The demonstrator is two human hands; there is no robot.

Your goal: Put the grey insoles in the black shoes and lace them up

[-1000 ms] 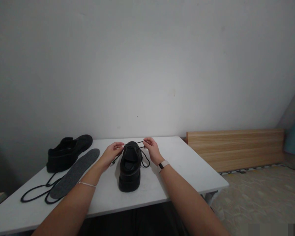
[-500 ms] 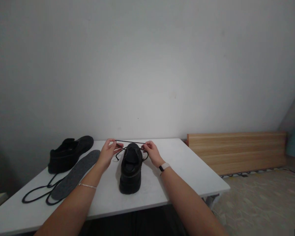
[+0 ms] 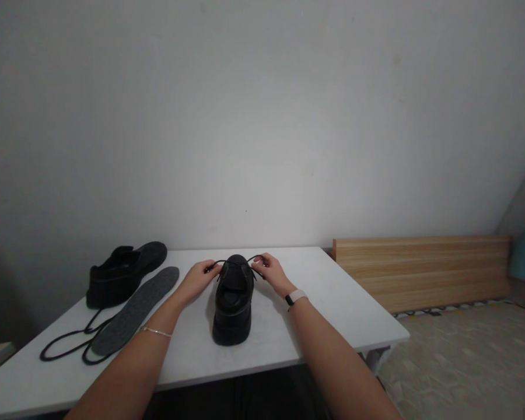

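Observation:
A black shoe [image 3: 232, 315] stands upright on the white table, its heel toward me and its toe toward the wall. Black shoelace [image 3: 221, 261] runs out from both sides of its front. On the left of the shoe, my left hand [image 3: 200, 276] is closed on the lace, fingers pinched. My right hand [image 3: 269, 272] pinches the lace on the other side, where it bends in a small loop above the fingers. How the lace passes through the eyelets is too small to make out.
A second black shoe [image 3: 114, 283] sits at the table's back left. Beside it lie a grey insole [image 3: 133, 312] and a loose black lace [image 3: 55, 357]. The table [image 3: 315, 326] meets the wall behind. A wooden board [image 3: 420, 271] stands on the right.
The lace stretched straight between my hands above the shoe has come down and now curves out at each side. My left hand has moved lower and closer to the shoe.

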